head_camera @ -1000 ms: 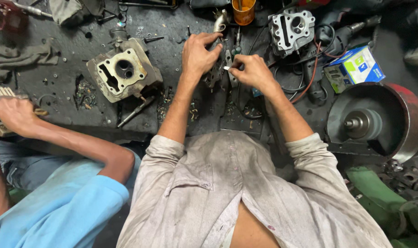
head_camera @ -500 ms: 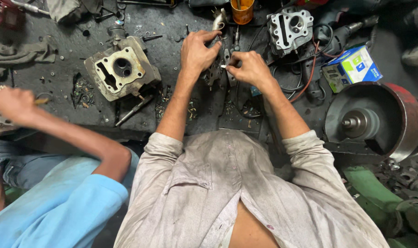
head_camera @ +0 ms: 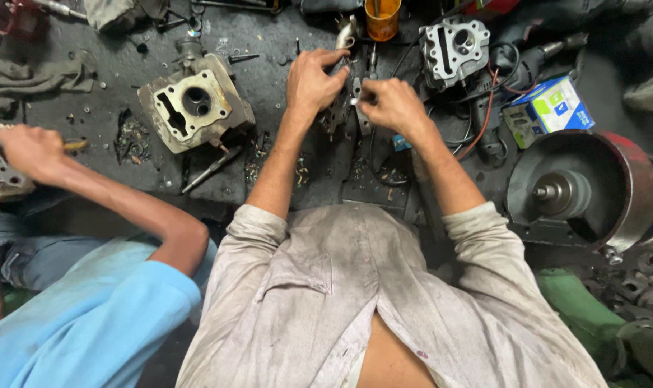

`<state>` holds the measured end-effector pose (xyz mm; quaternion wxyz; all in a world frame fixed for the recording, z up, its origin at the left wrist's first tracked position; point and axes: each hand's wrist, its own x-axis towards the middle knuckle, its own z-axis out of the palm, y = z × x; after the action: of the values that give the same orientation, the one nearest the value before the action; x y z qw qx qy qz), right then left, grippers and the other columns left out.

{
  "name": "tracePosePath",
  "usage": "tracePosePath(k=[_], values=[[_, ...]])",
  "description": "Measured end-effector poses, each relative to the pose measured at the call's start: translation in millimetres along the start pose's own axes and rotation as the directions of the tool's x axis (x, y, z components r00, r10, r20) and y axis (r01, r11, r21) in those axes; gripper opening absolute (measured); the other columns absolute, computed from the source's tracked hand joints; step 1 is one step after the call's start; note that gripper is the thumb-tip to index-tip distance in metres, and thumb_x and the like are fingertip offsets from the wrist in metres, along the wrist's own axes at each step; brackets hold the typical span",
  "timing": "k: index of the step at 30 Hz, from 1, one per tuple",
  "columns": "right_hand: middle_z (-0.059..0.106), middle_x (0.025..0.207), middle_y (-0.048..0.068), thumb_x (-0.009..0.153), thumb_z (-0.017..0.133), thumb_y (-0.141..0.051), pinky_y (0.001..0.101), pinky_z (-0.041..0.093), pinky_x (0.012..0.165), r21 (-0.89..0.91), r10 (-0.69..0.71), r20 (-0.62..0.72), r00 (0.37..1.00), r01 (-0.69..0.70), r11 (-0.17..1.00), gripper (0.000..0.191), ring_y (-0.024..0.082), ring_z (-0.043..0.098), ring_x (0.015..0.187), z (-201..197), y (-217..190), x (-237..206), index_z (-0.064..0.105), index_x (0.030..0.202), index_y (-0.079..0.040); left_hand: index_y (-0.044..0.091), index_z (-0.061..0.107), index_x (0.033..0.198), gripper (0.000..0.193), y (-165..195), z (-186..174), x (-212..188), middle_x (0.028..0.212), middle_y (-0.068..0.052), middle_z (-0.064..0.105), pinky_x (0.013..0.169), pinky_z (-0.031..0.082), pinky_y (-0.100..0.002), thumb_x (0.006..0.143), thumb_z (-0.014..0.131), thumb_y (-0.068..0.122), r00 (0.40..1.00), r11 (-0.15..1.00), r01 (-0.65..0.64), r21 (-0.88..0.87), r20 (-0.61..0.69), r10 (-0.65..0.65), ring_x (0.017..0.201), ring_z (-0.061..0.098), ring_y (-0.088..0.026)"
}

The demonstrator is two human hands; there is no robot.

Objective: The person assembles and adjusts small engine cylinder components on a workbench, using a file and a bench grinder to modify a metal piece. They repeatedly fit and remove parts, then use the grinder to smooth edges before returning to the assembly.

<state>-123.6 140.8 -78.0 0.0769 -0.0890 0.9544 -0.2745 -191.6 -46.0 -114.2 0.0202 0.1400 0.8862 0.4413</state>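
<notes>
Grimy counter [head_camera: 269,86]: my left hand [head_camera: 310,80] and right hand [head_camera: 389,105] both clamp the small metal engine part [head_camera: 346,104]. Rigid, probably oily; I'd grip its edges.

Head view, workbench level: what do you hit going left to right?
Co-worker's hand → grey engine block → left hand → right hand → cylinder head → blue and green box → big round drum.
</notes>
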Motion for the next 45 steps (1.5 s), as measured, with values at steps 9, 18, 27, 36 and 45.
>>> tracePosePath(k=[9,18,27,36,45], values=[[0.074,0.093,0.022,0.089,0.073,-0.019,0.0522,0.055,0.074,-0.036,-0.041,-0.085,0.996,0.038,0.999,0.022,0.044,0.070,0.086,3.6,-0.6,-3.1,0.069,0.097,0.001,0.025,0.080,0.114,0.031,3.1,-2.6,-1.1,0.111,-0.004,0.076,0.096,0.051,-0.043,0.084,0.076,0.032,1.000,1.000,-0.002,-0.006,-0.012,0.002,0.107,0.065,-0.031],[0.074,0.090,0.022,0.086,0.076,-0.021,0.0512,0.055,0.073,0.031,0.038,-0.130,0.991,-0.034,0.999,0.023,0.043,0.070,0.086,5.4,-1.1,-4.4,0.069,0.093,-0.001,0.025,0.079,0.115,0.032,2.6,-1.9,-0.5,0.112,-0.004,0.076,0.096,0.050,-0.043,0.083,0.076,0.032,1.000,1.000,-0.013,-0.001,-0.004,0.013,0.106,0.064,-0.030],[0.072,0.088,0.025,0.089,0.068,-0.011,0.0551,0.055,0.075,-0.015,0.081,-0.084,0.993,-0.082,0.996,0.019,0.046,0.069,0.082,16.7,-15.7,-9.0,0.064,0.100,0.004,0.025,0.079,0.114,0.031,1.5,-0.4,-2.7,0.113,-0.003,0.076,0.097,0.050,-0.042,0.084,0.076,0.033,0.999,1.000,-0.020,-0.019,-0.034,0.020,0.108,0.065,-0.029],[0.073,0.089,0.024,0.088,0.068,-0.016,0.0529,0.057,0.079,0.016,0.165,-0.021,0.986,-0.165,0.986,0.018,0.043,0.072,0.083,14.9,-25.8,-2.5,0.064,0.098,-0.001,0.025,0.079,0.117,0.033,-1.7,0.8,-3.6,0.113,-0.005,0.075,0.098,0.050,-0.042,0.085,0.076,0.033,0.999,0.999,-0.032,0.005,-0.014,0.032,0.109,0.064,-0.030],[0.072,0.093,0.026,0.086,0.069,-0.011,0.0552,0.055,0.075,-0.069,-0.008,-0.198,0.980,-0.005,0.998,0.034,0.046,0.067,0.081,30.4,-10.7,-5.7,0.066,0.117,0.003,0.023,0.079,0.116,0.032,0.5,3.9,-3.1,0.112,-0.006,0.076,0.096,0.051,-0.042,0.086,0.075,0.032,0.997,0.999,-0.050,0.001,-0.067,0.050,0.108,0.065,-0.031]])
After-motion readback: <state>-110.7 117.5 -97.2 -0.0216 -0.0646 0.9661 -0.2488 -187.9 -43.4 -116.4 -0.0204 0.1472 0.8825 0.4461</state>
